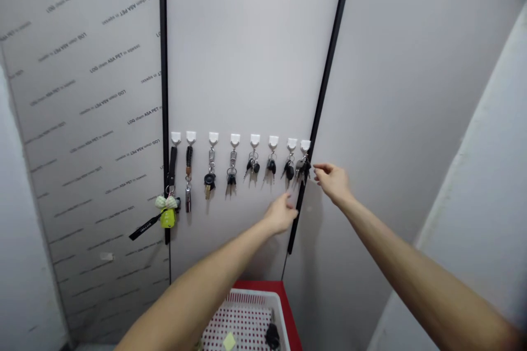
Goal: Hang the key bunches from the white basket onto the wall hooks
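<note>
A row of white hooks runs across the pale cabinet door, with key bunches hanging from them. My right hand is just right of the rightmost bunch of keys. Its fingers reach toward those keys, a little apart from them, and nothing shows in them. Below the neighbouring bunch with a black fob, my left hand is raised near the door, its fingers slightly blurred and apart, holding nothing visible. Further left hang more keys, a key with a round black fob and a black braided strap.
A white perforated basket stands below on a red surface, holding a black key fob and a yellow paper piece. Long black handles edge the door. A lime-green tag hangs far left.
</note>
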{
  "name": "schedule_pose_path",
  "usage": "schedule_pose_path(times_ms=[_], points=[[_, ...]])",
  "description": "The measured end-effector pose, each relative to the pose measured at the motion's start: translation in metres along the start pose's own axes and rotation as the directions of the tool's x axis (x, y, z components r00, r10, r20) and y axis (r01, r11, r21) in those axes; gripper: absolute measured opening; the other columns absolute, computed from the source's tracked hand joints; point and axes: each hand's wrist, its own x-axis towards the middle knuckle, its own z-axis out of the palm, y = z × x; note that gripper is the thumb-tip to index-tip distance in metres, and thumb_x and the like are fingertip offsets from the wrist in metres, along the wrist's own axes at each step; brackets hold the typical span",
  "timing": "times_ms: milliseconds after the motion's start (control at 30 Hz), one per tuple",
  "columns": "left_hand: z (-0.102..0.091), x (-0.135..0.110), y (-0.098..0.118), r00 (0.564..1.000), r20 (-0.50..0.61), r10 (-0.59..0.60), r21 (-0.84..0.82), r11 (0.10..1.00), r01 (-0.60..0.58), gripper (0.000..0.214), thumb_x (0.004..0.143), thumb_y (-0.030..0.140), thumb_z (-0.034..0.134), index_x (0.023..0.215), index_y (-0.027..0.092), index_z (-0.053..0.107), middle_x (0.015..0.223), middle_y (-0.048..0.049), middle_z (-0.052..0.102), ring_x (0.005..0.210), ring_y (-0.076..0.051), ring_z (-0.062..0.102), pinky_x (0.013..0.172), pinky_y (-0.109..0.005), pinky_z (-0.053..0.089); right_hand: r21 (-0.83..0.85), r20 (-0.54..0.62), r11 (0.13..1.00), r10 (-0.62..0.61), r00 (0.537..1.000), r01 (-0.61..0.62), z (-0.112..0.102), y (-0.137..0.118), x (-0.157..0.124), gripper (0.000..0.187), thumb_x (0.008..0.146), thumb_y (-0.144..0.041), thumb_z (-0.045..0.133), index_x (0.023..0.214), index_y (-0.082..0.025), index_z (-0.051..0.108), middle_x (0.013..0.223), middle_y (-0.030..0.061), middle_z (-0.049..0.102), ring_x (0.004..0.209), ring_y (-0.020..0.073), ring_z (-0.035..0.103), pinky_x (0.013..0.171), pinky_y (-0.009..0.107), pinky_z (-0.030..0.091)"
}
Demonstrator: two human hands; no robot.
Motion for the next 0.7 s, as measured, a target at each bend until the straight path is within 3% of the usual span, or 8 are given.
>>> schedule_pose_path(times_ms=[100,200,267,333,467,533,633,700], points=[[-0.008,-0.027,-0.045,0.993,0.036,-0.110,-0.035,0.993,0.111,0.041,0.058,0.011,0.045,0.099,0.014,0.041,0.083,-0.0037,0.050,0.055,-0.006,0.045,0.054,-0.019,0.036,0.043,0.159,0.997,0.060,0.986,-0.067,0.009,0.015,-0.037,0.020,0.058,-0.025,0.043,0.071,-0.013,0.054,0.046,-0.0019,0.049,0.040,0.0072,0.045,0.040,0.018,0.036],[-0.024,-0.046,-0.069,0.982,-0.019,-0.187,-0.137,0.974,0.183,0.037,0.056,0.008,0.045,0.093,0.011,0.043,0.063,0.0023,0.046,0.046,-0.003,0.040,0.048,-0.016,0.032,0.011,0.440,0.992,0.106,0.892,-0.123,0.029,0.019,-0.083,0.018,0.060,-0.030,0.043,0.055,-0.015,0.050,0.039,-0.0037,0.045,0.034,0.0062,0.040,0.036,0.018,0.031],[-0.040,-0.054,-0.064,0.980,-0.101,-0.171,-0.210,0.967,0.147,0.036,0.056,0.009,0.047,0.091,0.010,0.043,0.052,0.0064,0.039,0.042,-0.002,0.035,0.045,-0.016,0.029,0.016,0.569,0.992,0.097,0.817,-0.129,0.044,0.012,-0.108,0.023,0.061,-0.033,0.042,0.047,-0.015,0.044,0.035,-0.0046,0.041,0.031,0.0052,0.036,0.034,0.017,0.028],[-0.059,-0.060,-0.044,0.978,-0.181,-0.106,-0.284,0.958,0.051,0.036,0.056,0.011,0.049,0.091,0.010,0.042,0.048,0.0084,0.035,0.040,-0.002,0.031,0.043,-0.016,0.026,0.073,0.627,0.989,0.057,0.777,-0.131,0.057,-0.003,-0.122,0.029,0.063,-0.036,0.042,0.043,-0.015,0.039,0.032,-0.0056,0.037,0.030,0.0043,0.033,0.034,0.017,0.025],[-0.090,-0.074,0.001,0.971,-0.233,0.046,-0.385,0.913,-0.136,0.036,0.056,0.019,0.051,0.090,0.013,0.042,0.047,0.0090,0.034,0.040,-0.001,0.029,0.042,-0.015,0.024,0.282,0.616,0.946,-0.053,0.786,-0.158,0.068,-0.048,-0.123,0.036,0.064,-0.043,0.039,0.040,-0.016,0.034,0.030,-0.0066,0.032,0.029,0.0036,0.029,0.034,0.017,0.024],[-0.096,-0.084,0.004,0.974,-0.219,0.052,-0.408,0.902,-0.140,0.032,0.056,0.021,0.052,0.086,0.013,0.044,0.046,0.0089,0.034,0.040,-0.001,0.029,0.042,-0.016,0.024,0.379,0.609,0.906,-0.090,0.788,-0.189,0.071,-0.065,-0.125,0.037,0.063,-0.045,0.039,0.041,-0.016,0.034,0.031,-0.0069,0.032,0.030,0.0037,0.030,0.035,0.017,0.025],[-0.085,-0.103,-0.030,0.981,-0.165,-0.098,-0.418,0.908,0.021,0.022,0.055,0.019,0.050,0.076,0.012,0.047,0.043,0.0091,0.032,0.038,-0.002,0.027,0.040,-0.016,0.022,0.374,0.654,0.894,-0.065,0.754,-0.247,0.082,-0.064,-0.146,0.038,0.063,-0.046,0.037,0.040,-0.017,0.032,0.031,-0.0073,0.028,0.029,0.0036,0.027,0.034,0.018,0.023],[-0.070,-0.118,-0.069,0.957,-0.130,-0.259,-0.397,0.898,0.189,0.014,0.054,0.016,0.050,0.067,0.012,0.046,0.039,0.0097,0.030,0.036,-0.002,0.025,0.040,-0.017,0.019,0.264,0.724,0.926,-0.005,0.690,-0.270,0.094,-0.044,-0.172,0.039,0.063,-0.047,0.035,0.038,-0.017,0.029,0.030,-0.0073,0.026,0.029,0.0035,0.023,0.033,0.018,0.019]])
